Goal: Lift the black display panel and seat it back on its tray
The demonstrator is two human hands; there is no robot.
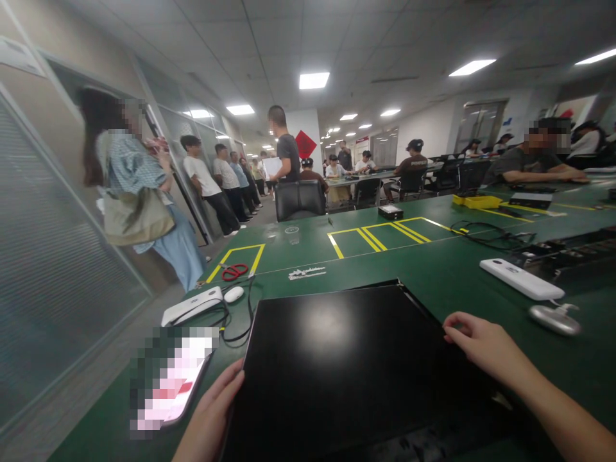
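Note:
A large black flat panel (pixel 332 359) lies in front of me, apparently the top of a shallow black case. A dark gap and rim (pixel 418 301) show along its far right corner. My left hand (pixel 214 410) holds the panel's left edge, thumb on the side and the other fingers partly hidden. At the right edge, my right hand (pixel 474 333) has its fingers closed in a pinch against the rim. The case's near end is dark and hard to make out.
To the left are a phone (pixel 178 385), a white power bank (pixel 192 306), a white mouse (pixel 233 294) and red-handled scissors (pixel 235 272). Another white power bank (pixel 522 280) and a silver mouse-shaped device (pixel 555 319) sit right. Beyond stand a plastic cup (pixel 292 235) and a yellow tray (pixel 476 201).

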